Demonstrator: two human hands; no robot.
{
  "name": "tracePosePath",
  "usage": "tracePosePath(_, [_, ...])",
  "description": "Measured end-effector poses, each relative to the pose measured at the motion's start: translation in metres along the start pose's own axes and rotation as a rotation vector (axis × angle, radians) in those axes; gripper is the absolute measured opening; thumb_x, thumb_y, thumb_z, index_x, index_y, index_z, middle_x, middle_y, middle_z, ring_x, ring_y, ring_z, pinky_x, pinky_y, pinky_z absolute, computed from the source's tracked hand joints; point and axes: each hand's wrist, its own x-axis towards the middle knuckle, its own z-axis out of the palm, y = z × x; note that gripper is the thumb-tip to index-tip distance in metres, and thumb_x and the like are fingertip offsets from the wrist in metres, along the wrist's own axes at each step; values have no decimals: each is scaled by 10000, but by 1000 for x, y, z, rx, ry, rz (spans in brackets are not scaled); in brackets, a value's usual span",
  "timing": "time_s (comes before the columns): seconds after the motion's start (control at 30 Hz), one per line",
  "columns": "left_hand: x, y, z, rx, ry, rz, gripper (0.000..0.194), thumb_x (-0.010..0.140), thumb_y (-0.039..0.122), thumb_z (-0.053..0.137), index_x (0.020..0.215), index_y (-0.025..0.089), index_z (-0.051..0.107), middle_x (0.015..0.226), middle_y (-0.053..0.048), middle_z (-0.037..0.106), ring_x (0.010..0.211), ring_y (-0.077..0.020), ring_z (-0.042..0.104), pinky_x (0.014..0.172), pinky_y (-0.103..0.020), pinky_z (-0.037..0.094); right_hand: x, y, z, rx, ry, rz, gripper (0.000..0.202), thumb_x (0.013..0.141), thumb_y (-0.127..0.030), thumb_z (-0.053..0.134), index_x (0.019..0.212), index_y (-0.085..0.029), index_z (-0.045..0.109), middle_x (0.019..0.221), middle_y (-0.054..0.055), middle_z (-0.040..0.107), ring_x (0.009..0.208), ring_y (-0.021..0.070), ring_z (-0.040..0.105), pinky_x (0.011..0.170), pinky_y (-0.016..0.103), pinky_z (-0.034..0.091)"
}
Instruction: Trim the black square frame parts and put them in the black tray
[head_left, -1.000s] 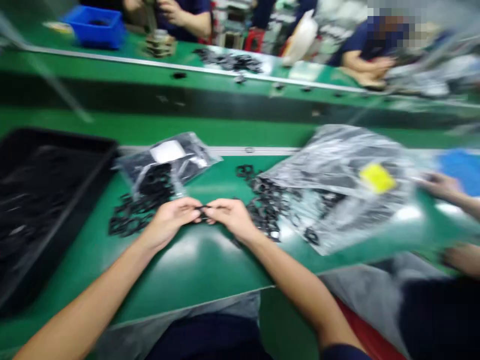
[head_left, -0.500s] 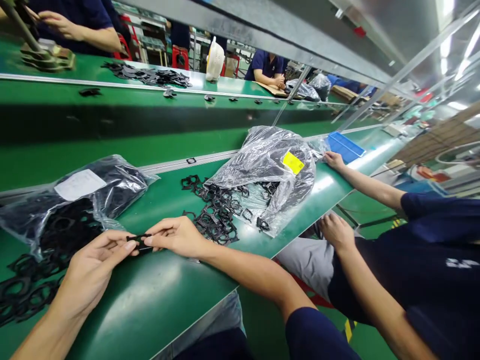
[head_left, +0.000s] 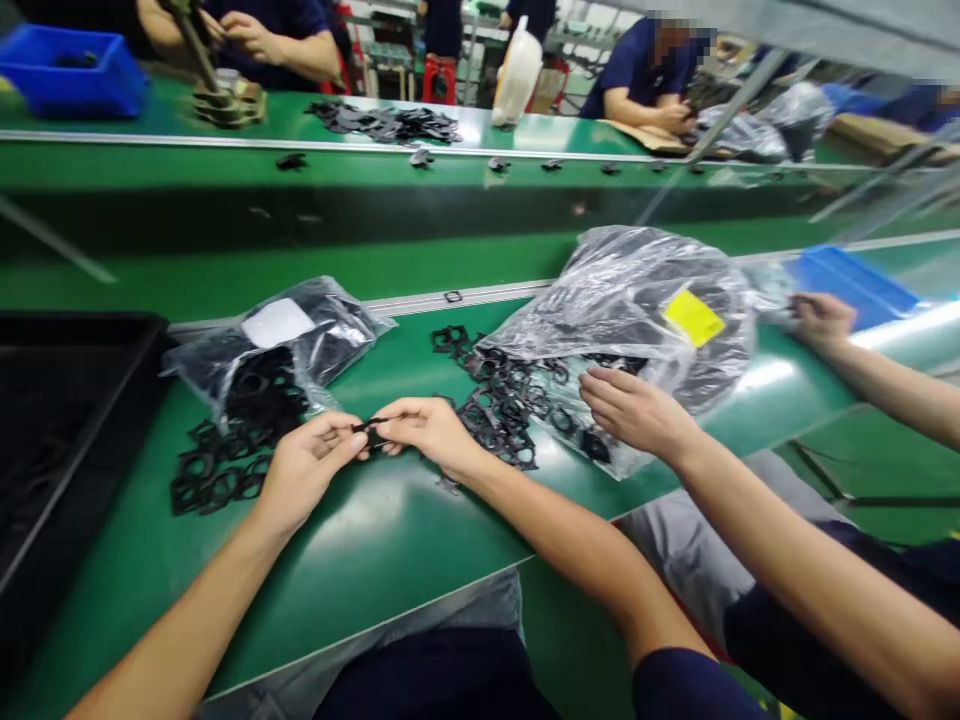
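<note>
Between my two hands, over the green table (head_left: 360, 600), is a small black plastic part (head_left: 371, 432). My left hand (head_left: 311, 462) pinches its left end, and my right hand (head_left: 431, 432) grips the right end. Black ring-shaped parts (head_left: 217, 480) spill from a clear bag with a white label (head_left: 277, 322), beyond and left of my left hand. Another pile of black parts (head_left: 495, 415) lies just past my right hand, at the mouth of a large clear bag with a yellow label (head_left: 694, 317).
A co-worker's hand (head_left: 637, 410) hovers by the large bag; their other hand (head_left: 823, 318) is near a blue tray (head_left: 855, 285). A black tray (head_left: 161, 350) stands at the left. Across the channel, people sit behind a bench with black parts (head_left: 390, 122) and a blue bin (head_left: 75, 75).
The view has swung left, bringing the black tray and blue bin into sight. The co-worker's nearer hand has risen from their lap to the large bag. My hands still hold the black part.
</note>
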Motion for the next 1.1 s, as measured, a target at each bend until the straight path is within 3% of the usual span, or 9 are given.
tracePosePath(0.23, [14,4,3,-130,5,48,433,679,501,839,863,131,712,721,-33,712,618,-133,657,659,-259,543,5,-13,2,-53,47,-22,357,590,-413,918,788,-160,763,668,12,728,577,118,660,604,245,553])
tracePosePath(0.4, [18,2,-1,-205,-42,51,440,692,499,839,882,123,709,781,-55,739,615,-119,645,664,-266,541,9,-17,1,-1,-9,56,312,632,-388,906,813,-171,774,808,44,767,605,112,670,616,245,582])
tracePosePath(0.6, [19,0,-2,-209,-52,92,399,702,459,847,851,126,686,713,-20,687,622,-113,640,677,-261,531,8,-17,2,-8,5,49,302,613,-371,922,786,-180,764,780,26,748,604,111,658,630,258,577])
tracePosePath(0.77, [17,-2,0,-161,15,164,317,731,390,827,872,144,685,781,-23,702,715,-120,671,732,-250,536,7,-16,2,-123,-39,-67,311,642,-399,908,805,-176,765,792,29,720,648,126,639,685,299,571])
tracePosePath(0.93, [14,-2,3,-84,48,241,224,741,307,809,861,152,699,843,-37,722,790,-139,689,796,-269,552,2,-18,6,-368,-98,-288,199,737,-379,852,832,-215,789,912,44,683,770,149,640,710,295,558])
tracePosePath(1.1, [14,-5,4,-52,110,376,212,811,346,772,890,158,715,958,-70,757,896,-159,723,869,-288,576,-3,-14,7,-566,-133,-467,180,839,-340,765,987,-238,777,945,53,669,786,159,642,724,306,586])
